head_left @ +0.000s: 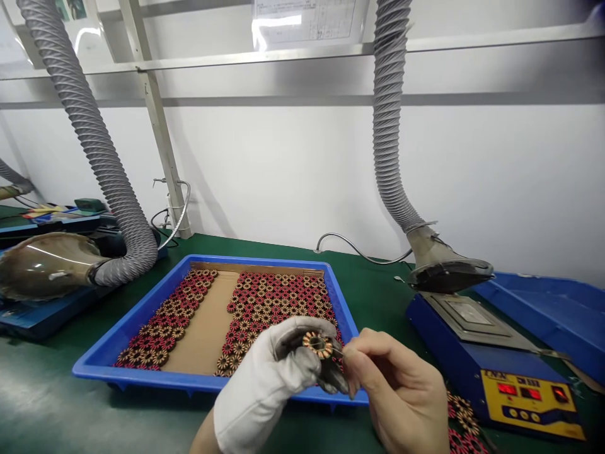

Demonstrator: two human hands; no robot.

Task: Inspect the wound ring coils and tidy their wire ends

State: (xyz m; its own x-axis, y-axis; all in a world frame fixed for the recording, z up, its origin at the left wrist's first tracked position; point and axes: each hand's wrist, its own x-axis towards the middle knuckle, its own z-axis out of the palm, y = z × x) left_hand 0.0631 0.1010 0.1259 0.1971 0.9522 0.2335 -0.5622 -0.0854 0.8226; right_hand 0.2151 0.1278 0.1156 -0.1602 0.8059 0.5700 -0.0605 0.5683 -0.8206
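Observation:
My left hand [278, 366], in a white glove with dark, soiled fingers, grips a small copper-wound ring coil [318, 345] between thumb and fingers. Close on its right, my bare right hand [394, 384] is pinched on a thin wire end [337, 350] that runs from the coil. Both hands are over the front edge of a blue tray [137, 373]. Inside the tray, many red and copper ring coils [283, 296] lie in packed rows on brown cardboard [201, 331]. The glove hides part of the coil's underside.
At right stands a blue solder pot machine [477, 353] with a yellow display panel [532, 403]; more coils [463, 419] lie beside it. A fume hose [390, 126] hangs above it. Another hose [94, 145] is at left. A second blue tray [553, 309] sits far right.

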